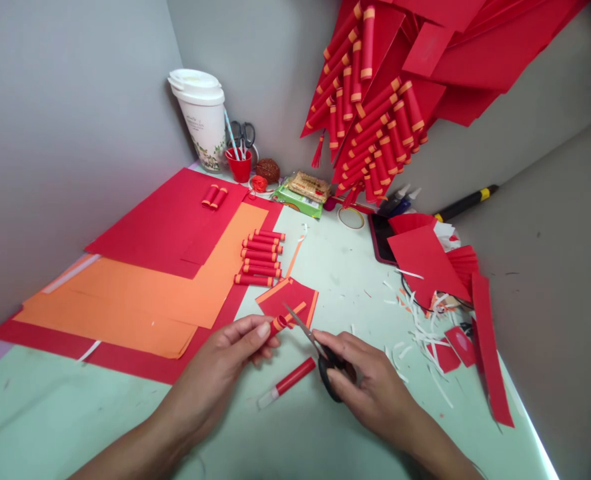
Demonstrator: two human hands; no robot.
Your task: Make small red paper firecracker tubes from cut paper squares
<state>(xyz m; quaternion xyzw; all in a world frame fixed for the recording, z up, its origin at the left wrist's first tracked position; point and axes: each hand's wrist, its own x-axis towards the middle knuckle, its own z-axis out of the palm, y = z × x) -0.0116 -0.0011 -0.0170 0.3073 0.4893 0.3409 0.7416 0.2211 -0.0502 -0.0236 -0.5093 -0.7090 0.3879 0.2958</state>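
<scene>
My left hand (245, 343) pinches a small red paper roll (277, 325) with an orange band, and an orange strip end (296, 312) sticks out from it. My right hand (358, 373) has its fingers in the black handles of a pair of scissors (305, 327). Their blades lie close to the strip, pointing up and left. Below the hands a red pen-like stick with a clear end (294, 380) lies on the table. Just beyond the roll are red paper pieces with orange edges (295, 297). Several finished red rolls (260, 255) are lined up behind them.
Red sheets (155, 213) and orange sheets (125, 300) cover the left side. A white lidded cup (200, 120), a red pot (239, 165) and snack packs (308, 189) stand at the back. Paper scraps (425, 340) and a phone (381, 238) lie right. Red roll clusters (370, 120) hang above.
</scene>
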